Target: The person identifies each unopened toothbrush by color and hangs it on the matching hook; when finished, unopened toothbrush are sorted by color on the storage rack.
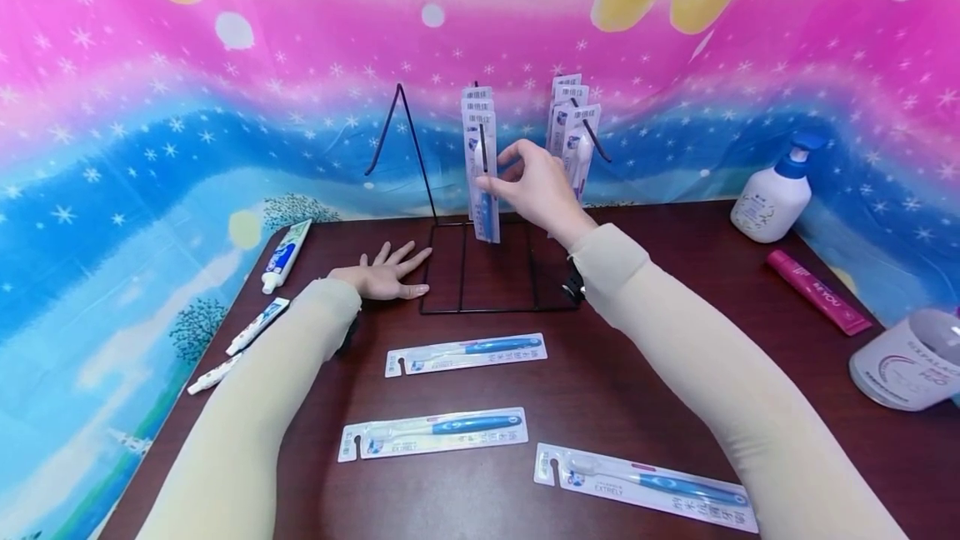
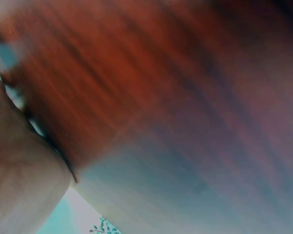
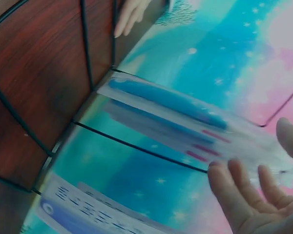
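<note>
Toothpaste tubes (image 1: 285,256) are lying at the table's (image 1: 615,390) left edge; a pump bottle (image 1: 774,190) is standing far right.

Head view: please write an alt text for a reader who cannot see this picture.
A person's right hand touches a packaged toothbrush hanging on a black wire rack, while the left hand lies flat on a dark wooden table. Three more toothbrush packs lie in front.
</note>
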### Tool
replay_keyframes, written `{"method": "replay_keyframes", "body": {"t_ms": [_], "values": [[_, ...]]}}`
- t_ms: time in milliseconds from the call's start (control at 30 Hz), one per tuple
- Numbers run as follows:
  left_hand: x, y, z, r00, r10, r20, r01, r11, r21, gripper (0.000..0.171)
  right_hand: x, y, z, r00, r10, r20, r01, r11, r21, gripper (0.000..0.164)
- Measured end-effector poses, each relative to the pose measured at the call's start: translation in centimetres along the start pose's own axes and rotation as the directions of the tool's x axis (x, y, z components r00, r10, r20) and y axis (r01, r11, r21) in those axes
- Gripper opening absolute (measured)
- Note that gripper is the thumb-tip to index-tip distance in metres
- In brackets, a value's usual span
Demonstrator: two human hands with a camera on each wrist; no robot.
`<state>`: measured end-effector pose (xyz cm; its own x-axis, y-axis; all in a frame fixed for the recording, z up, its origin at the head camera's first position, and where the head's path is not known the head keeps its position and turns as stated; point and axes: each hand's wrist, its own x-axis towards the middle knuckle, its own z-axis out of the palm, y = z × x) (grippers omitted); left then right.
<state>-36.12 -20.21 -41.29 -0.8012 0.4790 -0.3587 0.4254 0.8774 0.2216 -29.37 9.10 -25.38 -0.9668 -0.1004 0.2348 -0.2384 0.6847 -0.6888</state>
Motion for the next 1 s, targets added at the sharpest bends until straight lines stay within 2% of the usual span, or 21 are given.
{"method": "replay_keyframes", "body": {"t_ms": [100, 233, 333, 467, 533, 667, 767, 867, 1000], "values": [[-0.1, 0.0, 0.0, 1.0, 0.007, 0.003, -0.007, 1.0, -0.001, 0.083, -2.1, -0.5, -0.8, 0.999, -0.036, -0.037, 0.036, 0.999, -0.013, 0.058], [0.0, 0.0, 0.0, 1.0, 0.012, 0.012, -0.012, 1.0, -0.003, 0.084, -5.9, -0.8, -2.0, 0.988, -0.144, -0.049, 0.141, 0.988, -0.06, 0.058], [0.1, -0.2, 0.0, 1.0, 0.013, 0.02, -0.012, 1.0, -0.025, 0.084, -8.9, -0.2, -2.7, 0.973, -0.229, -0.005, 0.228, 0.968, -0.102, 0.049], [0.5, -0.6, 0.1, 1.0, 0.024, 0.017, -0.023, 0.998, -0.058, 0.084, -12.8, 1.9, -3.0, 0.953, -0.272, 0.134, 0.291, 0.943, -0.161, 0.037], [1.0, -1.1, 0.3, 1.0, 0.027, 0.014, -0.026, 0.998, -0.059, 0.085, -14.8, 3.5, -2.9, 0.935, -0.268, 0.231, 0.313, 0.931, -0.189, 0.032], [0.8, -0.8, 0.1, 1.0, 0.015, 0.024, -0.014, 0.999, -0.047, 0.086, -18.8, 6.8, -2.8, 0.884, -0.221, 0.412, 0.341, 0.908, -0.244, 0.028], [0.4, -0.2, -0.3, 0.999, 0.001, 0.032, 0.0, 1.0, -0.029, 0.087, -21.5, 8.7, -3.0, 0.86, -0.165, 0.482, 0.335, 0.896, -0.292, 0.029], [0.6, -0.3, -0.2, 0.999, -0.018, 0.04, 0.018, 1.0, -0.01, 0.087, -23.4, 10.2, -3.2, 0.853, -0.117, 0.509, 0.318, 0.89, -0.328, 0.032], [0.6, -0.4, -0.1, 0.999, -0.015, 0.048, 0.016, 1.0, -0.014, 0.086, -25.2, 11.2, -3.0, 0.866, -0.09, 0.492, 0.301, 0.879, -0.369, 0.037]]}}
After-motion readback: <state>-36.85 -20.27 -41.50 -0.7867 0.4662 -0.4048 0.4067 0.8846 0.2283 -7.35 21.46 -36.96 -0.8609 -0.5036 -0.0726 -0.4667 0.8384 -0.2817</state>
